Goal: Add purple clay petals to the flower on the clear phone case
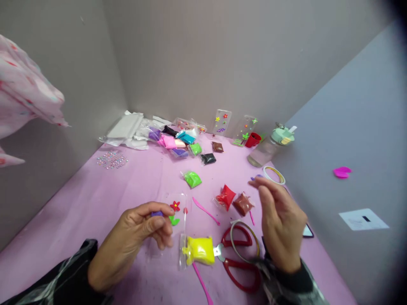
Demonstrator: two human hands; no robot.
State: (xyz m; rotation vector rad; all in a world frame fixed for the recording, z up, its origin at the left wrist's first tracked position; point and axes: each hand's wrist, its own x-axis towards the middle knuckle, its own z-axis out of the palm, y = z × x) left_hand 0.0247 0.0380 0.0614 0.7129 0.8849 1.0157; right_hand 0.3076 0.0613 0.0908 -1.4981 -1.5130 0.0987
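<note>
Currently, in the head view, the left hand [132, 233], left of lower centre, pinches a purple clay lump [157, 214] between thumb and forefinger, overlapping a clear phone case [182, 216] with a red clay flower [174, 206]. Right of centre, the right hand [282, 224] is half curled, a purple clay bit [256, 177] at its fingertips; whether they grip it, I cannot tell. Between them lie a yellow clay packet [202, 250] and red-handled scissors [235, 264].
</note>
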